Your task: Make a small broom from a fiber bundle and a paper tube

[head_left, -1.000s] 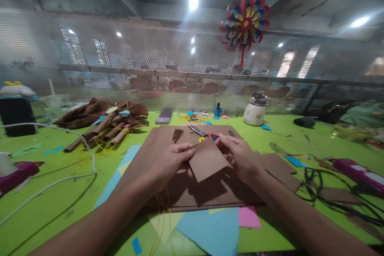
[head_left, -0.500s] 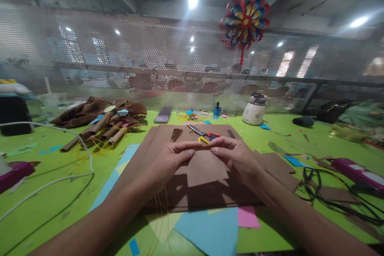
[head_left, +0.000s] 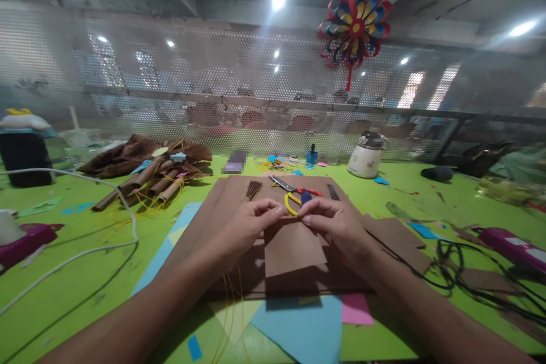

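Observation:
A small brown paper sheet [head_left: 293, 250] hangs tilted between my hands, above a larger brown board or paper stack [head_left: 226, 210]. My left hand [head_left: 256, 222] pinches its upper left corner between thumb and fingers. At the upper right corner, my right hand [head_left: 336, 224] grips it the same way. Just beyond my fingertips lie scissors [head_left: 282, 183] with yellow and red handle parts showing; a dark blue item [head_left: 306, 197] overlaps them. A small bundle of thin brown strips [head_left: 253, 189] rests on the board near my left hand.
Brown paper rolls with yellow string [head_left: 156, 182] lie at left. Blue paper [head_left: 305, 327] and pink paper [head_left: 357, 309] stick out below the board. Black cable [head_left: 452, 267] and a purple power strip [head_left: 512, 247] are at right. A white flask [head_left: 365, 156] stands behind.
More of the small brown sheet shows below my fingers, and it hangs slightly lower. My left fingers have curled in from a straighter pose. The whole view has shifted slightly.

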`<state>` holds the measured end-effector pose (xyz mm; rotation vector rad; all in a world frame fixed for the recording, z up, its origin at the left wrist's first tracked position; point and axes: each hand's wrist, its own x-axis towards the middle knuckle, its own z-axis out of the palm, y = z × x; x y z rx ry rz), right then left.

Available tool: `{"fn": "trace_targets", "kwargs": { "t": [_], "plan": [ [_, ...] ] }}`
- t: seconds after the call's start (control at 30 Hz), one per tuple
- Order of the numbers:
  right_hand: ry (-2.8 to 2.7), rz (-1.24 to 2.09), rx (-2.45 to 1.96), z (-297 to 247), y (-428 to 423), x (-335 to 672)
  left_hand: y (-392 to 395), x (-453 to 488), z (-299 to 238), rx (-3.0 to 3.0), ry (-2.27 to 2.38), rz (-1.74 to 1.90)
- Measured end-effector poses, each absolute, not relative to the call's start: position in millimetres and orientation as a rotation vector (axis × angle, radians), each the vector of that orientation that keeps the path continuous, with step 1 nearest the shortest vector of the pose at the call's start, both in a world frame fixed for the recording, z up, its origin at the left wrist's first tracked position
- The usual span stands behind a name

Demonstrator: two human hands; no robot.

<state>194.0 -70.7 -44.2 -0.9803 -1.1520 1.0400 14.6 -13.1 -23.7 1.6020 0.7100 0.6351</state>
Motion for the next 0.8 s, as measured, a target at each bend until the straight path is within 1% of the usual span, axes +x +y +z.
{"fn": "trace_targets", "kwargs": {
  "t": [0.17, 0.57, 0.8],
  "plan": [
    [-1.187, 0.998, -1.017, -42.3, -71.9, 192.6, -13.7, 13.5, -24.1, 1.671, 0.628, 0.485],
    [-1.253, 0.993, -1.062, -36.1, -74.3, 203.2, -10.6, 14.8, -24.8, 1.993, 0.627, 0.591],
    [-1.396, 1.043, -1.136, -34.9, -75.9, 196.8, -9.8, 14.0, -31.6, 2.091, 0.603, 0.588]
  ]
}}
